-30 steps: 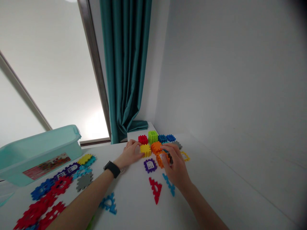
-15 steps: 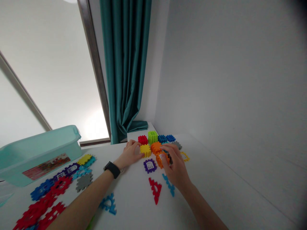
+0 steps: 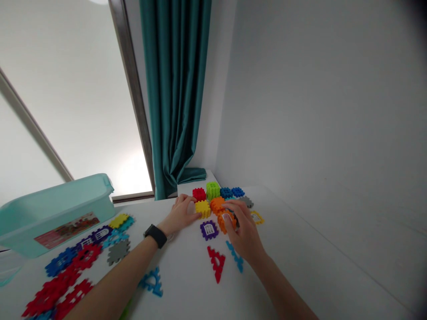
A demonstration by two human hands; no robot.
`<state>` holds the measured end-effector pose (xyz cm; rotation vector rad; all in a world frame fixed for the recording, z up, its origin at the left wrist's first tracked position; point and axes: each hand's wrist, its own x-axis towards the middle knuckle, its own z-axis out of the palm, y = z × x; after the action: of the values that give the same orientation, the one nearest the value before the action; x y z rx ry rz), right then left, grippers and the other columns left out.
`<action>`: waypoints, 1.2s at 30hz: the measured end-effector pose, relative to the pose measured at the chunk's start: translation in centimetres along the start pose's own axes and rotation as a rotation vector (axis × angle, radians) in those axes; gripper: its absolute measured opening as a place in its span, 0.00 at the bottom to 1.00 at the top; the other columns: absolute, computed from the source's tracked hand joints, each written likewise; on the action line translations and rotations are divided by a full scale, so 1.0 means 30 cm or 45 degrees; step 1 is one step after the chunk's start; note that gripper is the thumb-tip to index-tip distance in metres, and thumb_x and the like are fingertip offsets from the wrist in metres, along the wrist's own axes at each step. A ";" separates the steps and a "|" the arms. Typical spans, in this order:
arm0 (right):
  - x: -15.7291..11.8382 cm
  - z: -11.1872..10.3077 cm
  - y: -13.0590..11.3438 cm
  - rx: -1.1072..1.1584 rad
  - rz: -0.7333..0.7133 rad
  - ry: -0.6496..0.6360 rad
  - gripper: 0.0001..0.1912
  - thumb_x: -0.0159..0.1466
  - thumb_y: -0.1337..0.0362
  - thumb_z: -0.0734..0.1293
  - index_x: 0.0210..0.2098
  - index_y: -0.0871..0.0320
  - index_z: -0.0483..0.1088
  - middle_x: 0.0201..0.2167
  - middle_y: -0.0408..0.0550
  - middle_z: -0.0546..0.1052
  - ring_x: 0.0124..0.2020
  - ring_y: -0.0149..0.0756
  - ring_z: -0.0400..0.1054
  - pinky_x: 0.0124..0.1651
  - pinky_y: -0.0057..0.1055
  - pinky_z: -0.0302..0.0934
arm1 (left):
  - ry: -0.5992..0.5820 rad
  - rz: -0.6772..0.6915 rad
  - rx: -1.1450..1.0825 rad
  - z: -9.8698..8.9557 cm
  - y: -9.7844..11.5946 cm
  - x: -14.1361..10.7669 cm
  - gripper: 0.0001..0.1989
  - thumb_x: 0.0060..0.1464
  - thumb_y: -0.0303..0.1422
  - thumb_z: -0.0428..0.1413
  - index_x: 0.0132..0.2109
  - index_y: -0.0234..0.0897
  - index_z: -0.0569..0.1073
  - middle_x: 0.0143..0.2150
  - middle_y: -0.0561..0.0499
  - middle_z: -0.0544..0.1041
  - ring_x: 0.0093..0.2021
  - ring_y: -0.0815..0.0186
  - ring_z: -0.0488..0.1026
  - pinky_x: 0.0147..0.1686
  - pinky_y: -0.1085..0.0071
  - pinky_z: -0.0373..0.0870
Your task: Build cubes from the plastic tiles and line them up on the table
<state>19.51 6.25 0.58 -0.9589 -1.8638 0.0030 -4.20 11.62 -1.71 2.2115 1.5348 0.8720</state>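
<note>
My left hand [image 3: 183, 214] reaches to a yellow toothed building-block cube [image 3: 202, 209], with thumb and fingertips at its left side. My right hand [image 3: 243, 229] has its thumb and fingers curled round an orange toothed block piece [image 3: 225, 222], partly covering it. Another orange block [image 3: 217, 205] lies just behind that piece. A red block [image 3: 199, 194] and a lime green cube [image 3: 212, 190] stand at the back. Nearer me lie a purple window tile [image 3: 209, 230], a red triangular piece [image 3: 216, 264] and a light blue piece [image 3: 235, 256].
A mint plastic bin [image 3: 76, 209] stands at the left. Beside it lie flat tiles, including red [image 3: 87, 256], blue [image 3: 61, 261] and grey [image 3: 118, 252] ones. A yellow frame tile [image 3: 256, 218] lies right of my right hand. The wall [image 3: 316, 133] borders the table.
The view has shifted very slightly. Both hands stay at the same blocks, and no block has visibly moved.
</note>
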 end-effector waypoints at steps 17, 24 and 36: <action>-0.048 0.091 -0.081 0.048 -0.032 -0.101 0.13 0.67 0.68 0.60 0.49 0.55 0.69 0.49 0.54 0.73 0.53 0.46 0.68 0.58 0.49 0.63 | -0.061 0.069 0.035 -0.144 0.029 -0.160 0.15 0.57 0.36 0.59 0.51 0.41 0.73 0.52 0.46 0.69 0.57 0.53 0.67 0.61 0.52 0.63; -0.060 0.143 -0.173 0.120 -0.074 -0.256 0.14 0.67 0.70 0.59 0.49 0.54 0.69 0.48 0.52 0.74 0.52 0.44 0.68 0.58 0.48 0.62 | -0.097 0.072 0.058 -0.247 0.013 -0.287 0.13 0.57 0.35 0.58 0.50 0.42 0.73 0.50 0.46 0.70 0.54 0.55 0.69 0.58 0.55 0.66; -0.056 0.220 -0.336 0.132 -0.230 -0.966 0.14 0.66 0.70 0.63 0.50 0.54 0.72 0.46 0.50 0.77 0.51 0.43 0.69 0.56 0.43 0.62 | -0.115 0.001 0.170 -0.364 -0.009 -0.549 0.10 0.58 0.33 0.56 0.47 0.41 0.75 0.48 0.47 0.75 0.50 0.55 0.72 0.53 0.60 0.67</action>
<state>8.58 0.93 -0.01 -0.7635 -2.6070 0.3997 -15.33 -4.41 1.50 2.3097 1.5916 0.6776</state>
